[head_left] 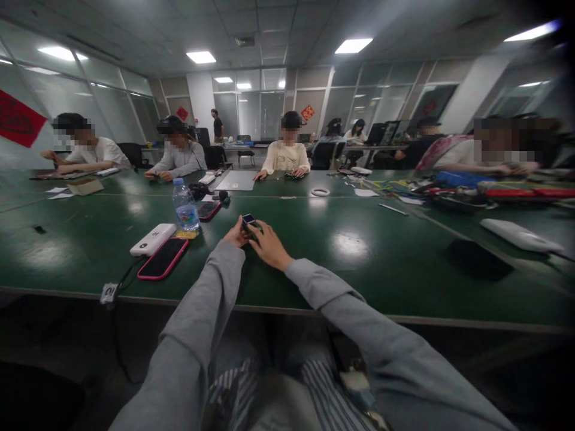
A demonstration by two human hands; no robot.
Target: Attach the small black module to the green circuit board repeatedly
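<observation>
Above the green table [287, 278], both hands meet around a small dark device with a square bluish screen [248, 219], perhaps a watch; its exact kind is too small to tell. My left hand [236, 233] is closed on the device's left side, thumb and fingers wrapped round it. From the right, my right hand [271, 248] has its fingers bent against the device's right side and lower edge, gripping it too. The fingers hide much of the device's body.
To the left lie a pink-edged phone [163, 258], a white power bank [153, 239] with a cable, a water bottle [185, 206] and another phone [209, 209]. A white device [520, 235] and a white ring [320, 192] are rightward. Several people sit around the table.
</observation>
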